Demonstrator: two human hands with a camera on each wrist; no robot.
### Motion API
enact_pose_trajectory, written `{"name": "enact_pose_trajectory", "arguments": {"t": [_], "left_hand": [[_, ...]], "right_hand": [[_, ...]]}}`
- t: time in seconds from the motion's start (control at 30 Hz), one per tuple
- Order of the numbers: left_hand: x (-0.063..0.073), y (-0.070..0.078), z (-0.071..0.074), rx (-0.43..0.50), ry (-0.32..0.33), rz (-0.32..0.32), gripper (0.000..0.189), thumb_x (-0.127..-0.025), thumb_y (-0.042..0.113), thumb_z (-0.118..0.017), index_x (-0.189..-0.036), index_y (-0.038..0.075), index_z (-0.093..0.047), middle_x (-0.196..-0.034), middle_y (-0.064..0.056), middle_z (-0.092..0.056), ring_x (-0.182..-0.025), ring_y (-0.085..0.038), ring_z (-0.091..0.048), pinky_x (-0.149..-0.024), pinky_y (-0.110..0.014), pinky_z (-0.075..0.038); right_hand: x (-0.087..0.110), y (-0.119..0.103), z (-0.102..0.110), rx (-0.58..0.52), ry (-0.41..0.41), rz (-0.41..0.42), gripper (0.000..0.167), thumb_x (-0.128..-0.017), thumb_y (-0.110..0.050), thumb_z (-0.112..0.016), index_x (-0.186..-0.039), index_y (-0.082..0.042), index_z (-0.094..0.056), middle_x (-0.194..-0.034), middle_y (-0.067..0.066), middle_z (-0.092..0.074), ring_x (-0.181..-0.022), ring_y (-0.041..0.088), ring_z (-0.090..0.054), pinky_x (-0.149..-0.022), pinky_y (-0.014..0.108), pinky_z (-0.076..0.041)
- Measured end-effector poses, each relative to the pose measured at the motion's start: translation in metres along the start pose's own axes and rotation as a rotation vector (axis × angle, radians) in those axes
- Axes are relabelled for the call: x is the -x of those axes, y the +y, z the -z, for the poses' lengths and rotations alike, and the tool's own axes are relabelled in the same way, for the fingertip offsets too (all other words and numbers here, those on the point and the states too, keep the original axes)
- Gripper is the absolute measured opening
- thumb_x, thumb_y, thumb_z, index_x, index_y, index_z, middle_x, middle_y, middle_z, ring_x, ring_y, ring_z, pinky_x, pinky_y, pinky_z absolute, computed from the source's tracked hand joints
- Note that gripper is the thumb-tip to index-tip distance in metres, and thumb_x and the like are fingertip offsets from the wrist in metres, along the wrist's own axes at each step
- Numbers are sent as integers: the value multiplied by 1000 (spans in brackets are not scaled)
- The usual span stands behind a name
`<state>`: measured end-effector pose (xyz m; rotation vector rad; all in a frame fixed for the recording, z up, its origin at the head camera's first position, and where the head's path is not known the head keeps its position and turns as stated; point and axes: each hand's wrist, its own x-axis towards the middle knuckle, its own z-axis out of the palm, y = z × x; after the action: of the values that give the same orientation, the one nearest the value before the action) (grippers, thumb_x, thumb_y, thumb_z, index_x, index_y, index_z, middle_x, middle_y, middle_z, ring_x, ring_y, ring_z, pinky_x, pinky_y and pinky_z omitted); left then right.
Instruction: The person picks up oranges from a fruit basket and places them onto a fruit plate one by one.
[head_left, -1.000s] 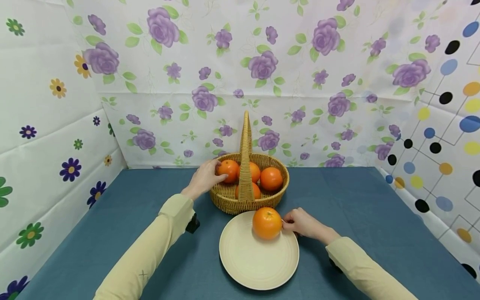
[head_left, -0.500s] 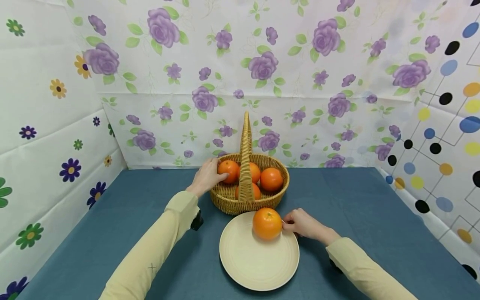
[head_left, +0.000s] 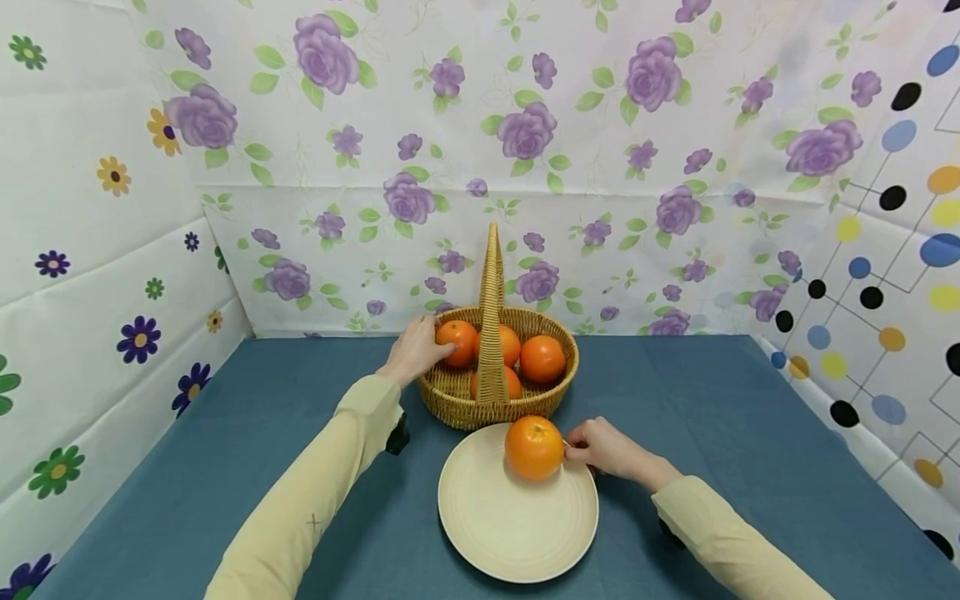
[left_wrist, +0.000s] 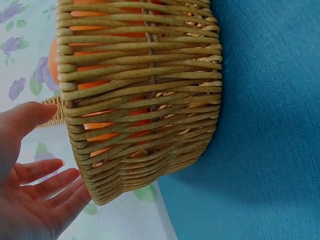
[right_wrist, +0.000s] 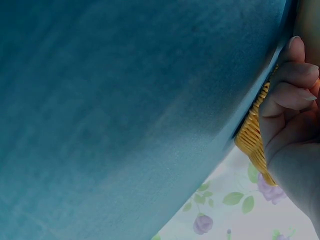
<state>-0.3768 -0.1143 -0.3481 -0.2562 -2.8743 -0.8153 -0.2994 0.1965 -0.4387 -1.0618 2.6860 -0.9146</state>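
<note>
In the head view my left hand (head_left: 415, 350) reaches over the left rim of a wicker basket (head_left: 461, 410), beside an orange (head_left: 456, 342). The left wrist view shows that hand's thumb and fingers apart and loosely bent at the rim; a firm hold on the orange cannot be made out. My right hand (head_left: 609, 451) pinches the right rim of a cream plate (head_left: 517, 533). In the right wrist view its fingers (right_wrist: 290, 97) are curled, with the plate's edge partly hidden. A larger orange (head_left: 534, 447) sits on the plate, near its back edge.
More oranges (head_left: 543, 358) lie in the basket. Its tall arched handle (head_left: 491, 317) rises over the middle. The plate stands just in front of the basket on a blue tablecloth (head_left: 675, 392). Patterned cloth walls (head_left: 585, 192) enclose the back and sides.
My left forearm has shifted slightly right and forward, and the hand has moved a little further over the basket's left rim. The right hand, plate and oranges stay put.
</note>
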Motion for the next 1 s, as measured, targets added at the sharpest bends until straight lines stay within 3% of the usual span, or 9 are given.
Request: {"name": "enact_pose_trajectory", "arguments": {"t": [0.43, 1.0], "left_hand": [[-8, -3, 0, -7, -29, -47, 60, -83, 25, -64, -128, -7, -40, -119, -21, -43, -100, -29, -47, -83, -42, -41], [-17, 0, -5, -25, -37, -39, 57, -82, 26, -65, -123, -8, -44, -112, -19, -44, -91, -28, -48, -76, -39, -42]], "right_hand": [[0, 0, 0, -9, 1, 12, 28, -87, -9, -56, -61, -17, -57, -45, -10, -43, -35, 5, -38, -35, 23, -35], [1, -2, 2, -14, -13, 1, 27, -87, -8, -56, -62, -16, -59, -45, -9, -44, -35, 6, -38, -35, 22, -34]]}}
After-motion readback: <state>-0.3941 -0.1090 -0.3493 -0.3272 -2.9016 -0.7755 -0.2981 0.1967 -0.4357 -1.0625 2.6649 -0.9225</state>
